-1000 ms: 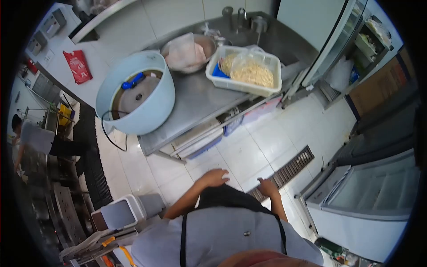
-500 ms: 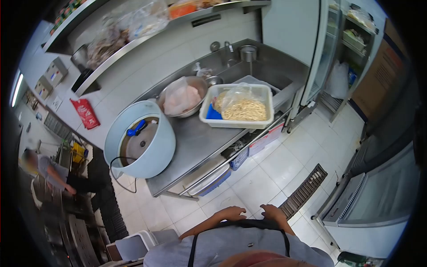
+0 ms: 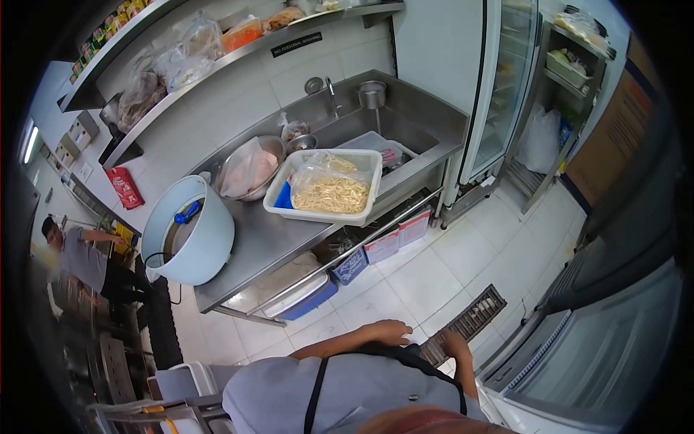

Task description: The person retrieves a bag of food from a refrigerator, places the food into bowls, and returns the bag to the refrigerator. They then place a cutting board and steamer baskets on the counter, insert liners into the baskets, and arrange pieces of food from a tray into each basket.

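In front of my waist, my left hand (image 3: 390, 333) hovers beside the dark apron band with loosely bent fingers, holding nothing that I can see. A short gap away is my right hand (image 3: 455, 346), its fingers partly bent and nothing visible in them. Both hands are well below the steel counter (image 3: 278, 231). On that counter stands a white tub (image 3: 269, 206) of pale noodles (image 3: 329, 195) under clear plastic. Behind it, a metal bowl (image 3: 273, 148) contains a plastic bag of pale pink food. A light blue bucket (image 3: 220, 235) with a blue-handled tool (image 3: 188, 211) inside sits left.
A steel sink (image 3: 434, 137) with a pot (image 3: 371, 94) under running water adjoins the counter. Boxes (image 3: 383, 246) are below it. A floor drain (image 3: 473, 318) and a low glass-topped freezer (image 3: 578, 354) are right; another person (image 3: 90, 260) is at the far left.
My view has shifted, so the counter and its tubs appear farther left. My left hand's fingers look more bent. The other person has turned and raised an arm.
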Available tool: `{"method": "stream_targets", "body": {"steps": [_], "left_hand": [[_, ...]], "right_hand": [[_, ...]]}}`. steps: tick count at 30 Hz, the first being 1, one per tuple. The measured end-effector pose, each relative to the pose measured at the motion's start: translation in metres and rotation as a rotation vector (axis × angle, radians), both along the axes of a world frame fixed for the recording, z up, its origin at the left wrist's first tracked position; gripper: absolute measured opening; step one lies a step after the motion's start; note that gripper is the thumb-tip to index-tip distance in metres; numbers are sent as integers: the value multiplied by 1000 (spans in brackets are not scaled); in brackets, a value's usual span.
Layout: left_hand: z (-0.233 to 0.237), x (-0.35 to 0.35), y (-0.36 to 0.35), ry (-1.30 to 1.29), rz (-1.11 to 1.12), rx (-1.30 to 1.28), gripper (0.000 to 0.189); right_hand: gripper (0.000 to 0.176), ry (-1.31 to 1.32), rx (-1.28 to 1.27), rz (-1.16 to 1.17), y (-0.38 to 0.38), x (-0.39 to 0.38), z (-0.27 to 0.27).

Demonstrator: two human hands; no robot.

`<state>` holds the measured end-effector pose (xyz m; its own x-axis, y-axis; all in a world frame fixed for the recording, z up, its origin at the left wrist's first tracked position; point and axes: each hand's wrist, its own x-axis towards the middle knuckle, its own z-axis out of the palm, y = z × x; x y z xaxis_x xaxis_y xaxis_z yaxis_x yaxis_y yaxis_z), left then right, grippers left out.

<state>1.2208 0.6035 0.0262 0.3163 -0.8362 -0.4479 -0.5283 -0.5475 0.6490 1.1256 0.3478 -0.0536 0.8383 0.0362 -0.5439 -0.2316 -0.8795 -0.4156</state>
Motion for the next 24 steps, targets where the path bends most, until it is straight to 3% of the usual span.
{"method": "stream_targets", "body": {"steps": [2, 5, 8, 10, 12, 13, 15, 19, 20, 23, 24], "left_hand": [[-2, 10, -24, 4, 15, 8, 45], [-32, 35, -47, 0, 38, -18, 45], [-7, 68, -67, 11, 54, 71, 46], [-17, 95, -78, 17, 14, 68, 48], [-25, 125, -98, 19, 127, 72, 52], [-32, 140, -112, 28, 25, 74, 52], [-40, 177, -134, 39, 145, 143, 55], [-26, 243, -202, -32, 36, 188, 56], [-29, 261, -221, -63, -14, 88, 54], [-5, 307, -294, -15, -81, 35, 53], [-8, 323, -316, -87, -162, 7, 51]], "right_hand": [[44, -53, -30, 9, -39, 5, -13], [42, -153, 6, -163, -80, 21, 15], [42, -267, 48, -88, -121, 40, -28], [41, -216, 44, -67, -136, 68, -23], [47, -55, 17, -109, -151, 94, -23], [45, -113, 35, -85, -157, 105, -2], [47, -133, 21, -94, -174, 127, 10], [48, -85, 22, -234, -223, 152, 12], [47, -98, 43, -286, -236, 153, 18], [43, -199, 52, -535, -292, 141, 41], [45, -376, 12, -601, -322, 127, 14]]}}
